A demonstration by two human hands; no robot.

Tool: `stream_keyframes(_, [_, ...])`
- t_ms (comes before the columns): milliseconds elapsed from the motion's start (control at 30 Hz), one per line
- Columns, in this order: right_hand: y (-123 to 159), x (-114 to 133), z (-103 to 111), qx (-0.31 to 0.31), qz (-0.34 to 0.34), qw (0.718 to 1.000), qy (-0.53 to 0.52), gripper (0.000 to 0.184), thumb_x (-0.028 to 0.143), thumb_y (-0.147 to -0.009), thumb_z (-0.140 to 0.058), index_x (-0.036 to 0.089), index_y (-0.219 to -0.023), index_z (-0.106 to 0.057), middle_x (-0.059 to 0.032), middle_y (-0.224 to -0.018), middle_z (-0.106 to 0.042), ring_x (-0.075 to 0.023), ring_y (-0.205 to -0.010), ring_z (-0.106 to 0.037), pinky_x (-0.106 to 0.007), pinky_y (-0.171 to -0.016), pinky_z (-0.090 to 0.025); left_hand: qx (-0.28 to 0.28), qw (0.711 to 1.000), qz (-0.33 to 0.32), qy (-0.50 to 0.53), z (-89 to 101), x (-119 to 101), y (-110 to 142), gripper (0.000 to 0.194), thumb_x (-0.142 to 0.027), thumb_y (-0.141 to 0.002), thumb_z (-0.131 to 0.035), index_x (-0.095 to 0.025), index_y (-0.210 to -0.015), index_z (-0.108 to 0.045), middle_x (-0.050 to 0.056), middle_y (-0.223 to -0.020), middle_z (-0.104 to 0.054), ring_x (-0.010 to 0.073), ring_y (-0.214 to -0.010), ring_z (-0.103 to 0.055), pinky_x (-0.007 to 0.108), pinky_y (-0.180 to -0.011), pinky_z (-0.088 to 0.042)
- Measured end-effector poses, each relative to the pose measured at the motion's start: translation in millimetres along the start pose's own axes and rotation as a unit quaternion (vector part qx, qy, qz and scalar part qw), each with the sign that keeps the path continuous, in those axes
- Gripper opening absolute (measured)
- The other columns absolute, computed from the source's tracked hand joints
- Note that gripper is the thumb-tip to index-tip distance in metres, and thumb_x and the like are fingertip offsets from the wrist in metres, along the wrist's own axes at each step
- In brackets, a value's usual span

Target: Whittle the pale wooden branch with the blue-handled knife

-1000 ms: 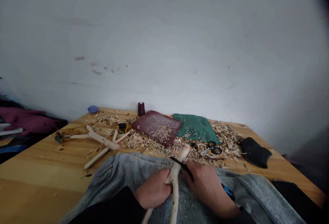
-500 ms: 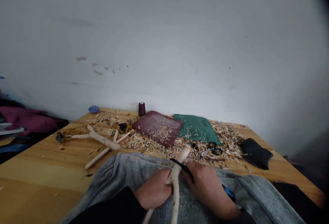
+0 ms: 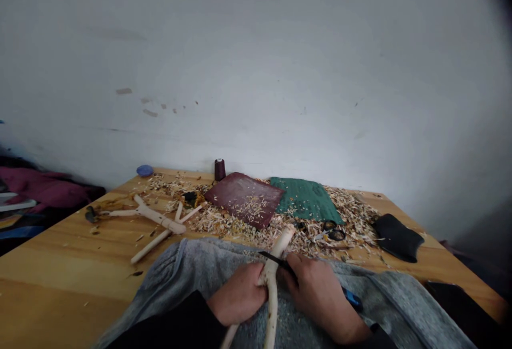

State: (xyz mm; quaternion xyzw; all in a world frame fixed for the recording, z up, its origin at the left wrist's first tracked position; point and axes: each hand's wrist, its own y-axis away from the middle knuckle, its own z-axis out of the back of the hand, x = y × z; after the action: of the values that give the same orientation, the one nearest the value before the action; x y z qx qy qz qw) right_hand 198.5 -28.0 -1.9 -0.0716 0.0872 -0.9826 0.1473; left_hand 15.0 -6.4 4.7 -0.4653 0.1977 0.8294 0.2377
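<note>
A pale, peeled wooden branch (image 3: 272, 311) runs upward across my lap, its upper end pointing toward the table. My left hand (image 3: 238, 294) is wrapped around it at mid-length. My right hand (image 3: 317, 296) grips a knife with a blue handle (image 3: 352, 299), whose handle end shows below the hand. The knife's dark blade (image 3: 278, 262) lies across the branch just above my left hand, close to or touching the wood. My fingers hide part of the branch and the blade's base.
My grey fleece lap (image 3: 168, 279) lies under the work, against a wooden table (image 3: 80, 253) heaped with shavings. On it are forked peeled sticks (image 3: 160, 222), a dark red leather pad (image 3: 244, 199), a green mat (image 3: 306, 200), scissors (image 3: 334, 235), a black leather piece (image 3: 398, 237) and a thread spool (image 3: 220, 169).
The knife blade has shifted slightly left along the branch, and the branch's upper end sits a little higher. Both hands keep their hold.
</note>
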Motion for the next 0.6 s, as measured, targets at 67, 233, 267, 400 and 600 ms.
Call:
stream_keyframes(67, [-0.1, -1.3, -1.8, -0.003, -0.005, 1.000, -0.001, 0.008, 0.023, -0.089, -0.049, 0.022, -0.087, -0.057, -0.0030, -0.079, -0.069, -0.0188, -0.067, -0.064, -0.028, -0.057, -0.030, -0.004, 1.000, -0.002, 0.002, -0.7, 0.6, 0.2, 0.017, -0.016, -0.077, -0.046, -0.019, -0.080, -0.063, -0.001, -0.072, -0.064, 0.0181, -0.071, -0.059, 0.027, -0.066, -0.044])
stream_keyframes(233, [-0.1, -2.2, -1.7, -0.009, 0.005, 1.000, 0.000, 0.008, 0.022, -0.088, -0.051, 0.021, -0.085, -0.058, -0.0033, -0.077, -0.069, -0.0188, -0.067, -0.064, -0.028, -0.056, -0.028, 0.001, 1.000, 0.013, 0.006, -1.5, -0.6, 1.5, 0.016, -0.018, -0.078, -0.045, -0.019, -0.078, -0.060, -0.004, -0.061, -0.059, 0.0128, -0.047, -0.051, 0.025, -0.048, -0.038])
stream_keyframes(267, [-0.2, -2.0, -0.9, -0.009, 0.009, 1.000, 0.000, 0.008, 0.022, -0.087, -0.051, 0.021, -0.084, -0.058, -0.0032, -0.077, -0.069, -0.0189, -0.067, -0.064, -0.029, -0.056, -0.028, 0.003, 1.000, 0.015, 0.007, -1.4, -1.2, 1.6, 0.015, -0.018, -0.079, -0.045, -0.019, -0.077, -0.060, -0.004, -0.060, -0.058, 0.0119, -0.044, -0.049, 0.025, -0.046, -0.037])
stream_keyframes(400, [-0.3, -1.6, 1.2, -0.003, 0.021, 1.000, -0.001, 0.007, 0.021, -0.086, -0.052, 0.021, -0.083, -0.058, -0.0018, -0.076, -0.068, -0.0187, -0.066, -0.064, -0.029, -0.056, -0.028, 0.001, 1.000, 0.004, 0.008, -0.5, -3.4, 1.6, 0.014, -0.016, -0.077, -0.047, -0.019, -0.074, -0.060, -0.003, -0.066, -0.062, 0.0130, -0.056, -0.054, 0.024, -0.054, -0.040])
stream_keyframes(600, [0.7, -2.2, -0.1, -0.005, 0.017, 1.000, 0.007, 0.007, 0.022, -0.087, -0.052, 0.022, -0.083, -0.058, -0.0018, -0.077, -0.068, -0.0191, -0.067, -0.064, -0.030, -0.056, -0.028, 0.013, 1.000, 0.020, 0.020, 0.5, -5.8, 2.3, 0.017, -0.019, -0.079, -0.045, -0.018, -0.080, -0.062, -0.002, -0.067, -0.063, 0.0117, -0.045, -0.048, 0.025, -0.046, -0.036])
